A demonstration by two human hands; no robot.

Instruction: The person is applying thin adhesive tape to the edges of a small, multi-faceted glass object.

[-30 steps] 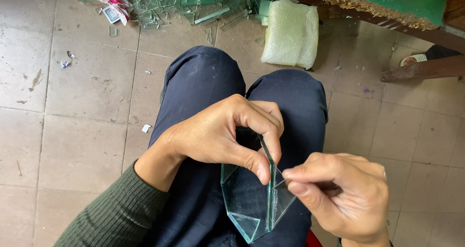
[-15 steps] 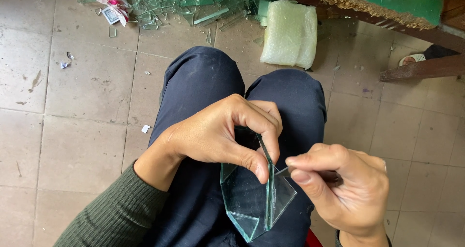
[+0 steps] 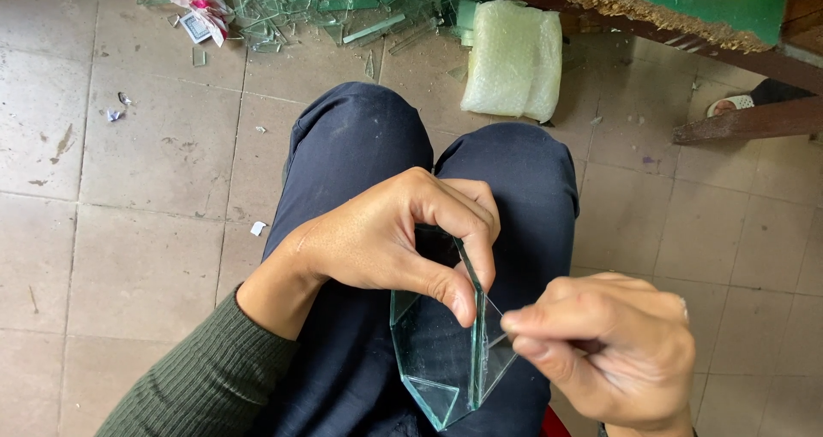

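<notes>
Head view, single entry.

Item 1: glass piece (image 3: 433,360), angular, green-edged, made of several flat panes meeting at edges. We recorded it over the lap, at about 6 o'clock in the frame, above the dark trousers (image 3: 360,146).

Item 2: left hand (image 3: 386,240), fingers curled, thumb and forefinger pinching the upper edge of one upright pane.

Item 3: right hand (image 3: 609,351), at 4 o'clock of the glass piece, fingertips pressed together at its right seam. It possibly held a thin tool, but the fingers hid it and we could not tell.

Item 4: heap of glass offcuts (image 3: 317,4) at 12 o'clock on the tiled floor (image 3: 129,231), with a bubble-wrap bundle (image 3: 514,60) at 1 o'clock.

State of work, as we judged it: several panes already stood joined; the right-hand seam was in hand, and the form looked unfinished.
</notes>
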